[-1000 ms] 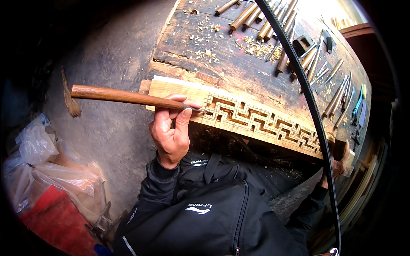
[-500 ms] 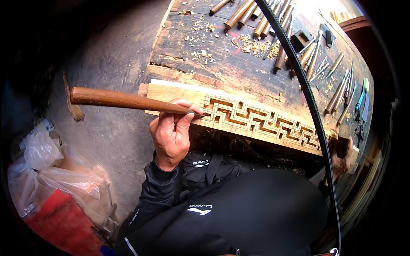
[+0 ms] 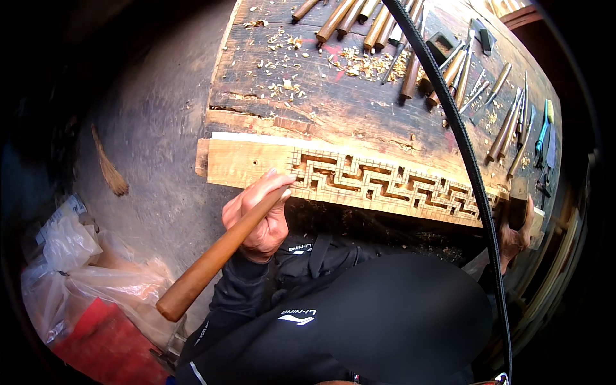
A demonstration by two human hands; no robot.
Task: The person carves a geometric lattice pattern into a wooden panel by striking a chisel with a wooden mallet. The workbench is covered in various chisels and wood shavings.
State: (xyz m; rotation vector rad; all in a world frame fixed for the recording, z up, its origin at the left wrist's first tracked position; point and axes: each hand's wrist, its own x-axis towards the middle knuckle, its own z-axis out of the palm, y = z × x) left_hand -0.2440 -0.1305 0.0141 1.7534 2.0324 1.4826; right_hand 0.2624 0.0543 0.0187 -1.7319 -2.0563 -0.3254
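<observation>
My left hand is closed round the lower part of a wood-handled chisel, its fingertips at the near edge of a long pale board. The handle slants down toward the lower left; the blade is mostly hidden by the fingers. A ruled grid and a cut fretwork pattern with slots and square holes cover much of the board. At the board's far right end, my right hand is closed on a dark wooden block, partly hidden by a black cord.
The board lies along the near edge of a worn workbench. Several chisels and wood shavings lie beyond it. A black cord crosses the view. On the floor at left are a small broom and plastic bags.
The chisel's handle has swung from pointing left to pointing down and left, as my left hand turned. The view has shifted slightly. My right hand stays at the board's right end.
</observation>
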